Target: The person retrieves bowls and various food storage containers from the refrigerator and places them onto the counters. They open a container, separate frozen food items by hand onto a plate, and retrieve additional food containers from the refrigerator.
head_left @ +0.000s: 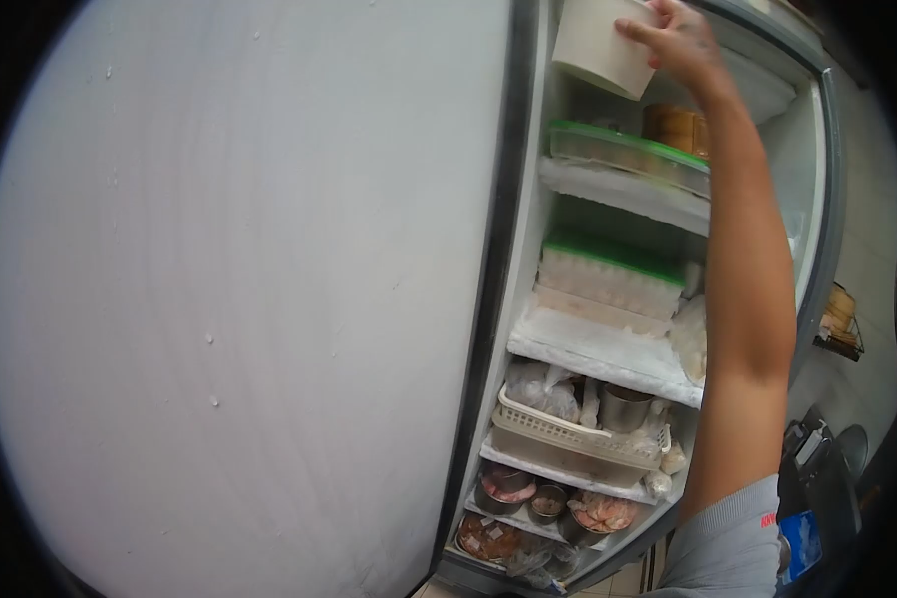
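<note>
My right hand (676,45) is raised to the top of an open upright freezer, closed on the edge of a cream-white container (603,50). The container is tilted, and its upper part is cut off by the frame. Just below it, a clear tray with a green rim (628,154) rests on the frosted top shelf, with a round tan-brown item (673,128) behind it. My forearm covers the right part of the shelves. My left hand is out of view.
A wide white door (249,299) fills the left. Lower shelves hold a green-lidded box (613,274), a white basket (558,429) with bags and a metal pot (625,407), and metal bowls of meat (506,488). A rack (840,319) hangs at right.
</note>
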`<state>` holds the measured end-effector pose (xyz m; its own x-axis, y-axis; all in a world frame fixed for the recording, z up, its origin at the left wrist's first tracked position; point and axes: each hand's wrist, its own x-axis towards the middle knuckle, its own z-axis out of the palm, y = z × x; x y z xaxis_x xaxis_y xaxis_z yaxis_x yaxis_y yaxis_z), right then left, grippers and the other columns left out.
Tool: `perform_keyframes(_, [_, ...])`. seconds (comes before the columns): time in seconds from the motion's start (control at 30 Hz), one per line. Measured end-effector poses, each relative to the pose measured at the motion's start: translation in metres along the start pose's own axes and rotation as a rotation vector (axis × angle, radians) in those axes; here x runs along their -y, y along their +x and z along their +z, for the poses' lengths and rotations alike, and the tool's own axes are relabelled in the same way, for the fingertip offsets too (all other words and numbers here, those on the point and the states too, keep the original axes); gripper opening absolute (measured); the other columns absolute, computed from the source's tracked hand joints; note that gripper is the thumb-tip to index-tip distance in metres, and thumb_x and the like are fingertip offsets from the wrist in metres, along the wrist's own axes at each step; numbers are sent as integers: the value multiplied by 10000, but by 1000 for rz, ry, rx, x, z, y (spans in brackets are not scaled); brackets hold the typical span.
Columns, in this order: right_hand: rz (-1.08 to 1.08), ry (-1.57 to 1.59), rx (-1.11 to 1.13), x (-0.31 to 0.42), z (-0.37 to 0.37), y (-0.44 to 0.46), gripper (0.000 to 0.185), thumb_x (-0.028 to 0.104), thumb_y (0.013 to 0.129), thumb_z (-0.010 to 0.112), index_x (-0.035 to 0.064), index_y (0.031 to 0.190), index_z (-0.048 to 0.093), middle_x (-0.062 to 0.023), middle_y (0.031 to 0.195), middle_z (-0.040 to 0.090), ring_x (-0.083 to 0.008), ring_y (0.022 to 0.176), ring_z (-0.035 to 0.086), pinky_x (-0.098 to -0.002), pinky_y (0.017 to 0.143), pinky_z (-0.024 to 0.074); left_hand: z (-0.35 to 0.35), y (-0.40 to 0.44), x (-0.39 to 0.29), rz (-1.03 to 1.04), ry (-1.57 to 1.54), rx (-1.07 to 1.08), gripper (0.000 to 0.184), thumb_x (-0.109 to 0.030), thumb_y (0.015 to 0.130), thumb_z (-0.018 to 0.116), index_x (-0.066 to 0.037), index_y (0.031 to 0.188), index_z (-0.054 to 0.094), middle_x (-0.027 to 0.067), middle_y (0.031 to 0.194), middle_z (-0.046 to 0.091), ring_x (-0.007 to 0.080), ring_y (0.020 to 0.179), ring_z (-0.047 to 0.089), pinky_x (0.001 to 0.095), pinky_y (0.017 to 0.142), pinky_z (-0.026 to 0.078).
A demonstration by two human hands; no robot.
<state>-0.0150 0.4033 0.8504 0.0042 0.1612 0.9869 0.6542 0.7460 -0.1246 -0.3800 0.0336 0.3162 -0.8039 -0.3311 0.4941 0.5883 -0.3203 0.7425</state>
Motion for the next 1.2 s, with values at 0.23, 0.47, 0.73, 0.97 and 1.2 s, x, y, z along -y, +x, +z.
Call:
perform_keyframes(0.23, [-185, 415, 219, 20, -118, -122, 289, 239, 800, 713, 23, 938, 579, -33, 772, 584, -112, 699, 584, -258, 635, 475, -1, 4, 10, 13, 21, -26, 587, -394, 966, 497, 24, 1371, 419, 187, 1367, 464, 289, 1210, 493, 418, 1019, 406])
perform_keyframes(0.47, [138, 525, 534, 11, -169, -384, 364, 244, 600, 881, 42, 707, 598, -35, 789, 555, -126, 687, 510, -250, 569, 388, -37, 38, 34, 132, -81, 47, 575, -401, 984, 465, 12, 1380, 414, 166, 1393, 444, 278, 1235, 477, 417, 1040, 386])
perform_keyframes(0.73, [719, 286, 994, 14, -296, -617, 287, 209, 833, 656, 3, 1029, 621, -170, 992, 595, -284, 849, 584, -355, 761, 480, -66, -49, -86, -481, -1187, 921, 525, -433, 994, 369, -55, 1321, 530, 106, 1322, 569, 287, 1215, 533, 450, 1062, 384])
perform_keyframes(0.97, [634, 30, 804, 58, -429, -764, 330, 100, 767, 695, 2, 1073, 616, -198, 1000, 585, -351, 929, 565, -406, 809, 466, -42, -201, -210, -849, -951, 1106, 254, -237, 926, 568, -50, 1098, 560, 60, 1033, 615, 166, 969, 583, 331, 859, 479])
perform_keyframes(1.2, [864, -117, 922, 94, -500, -828, 342, 125, 777, 698, 27, 1095, 619, -212, 1043, 589, -399, 1004, 544, -440, 881, 443, 28, -344, -251, -499, -943, 1449, 124, -207, 968, 565, -91, 941, 530, -59, 819, 428, 33, 742, 408, 201, 659, 367])
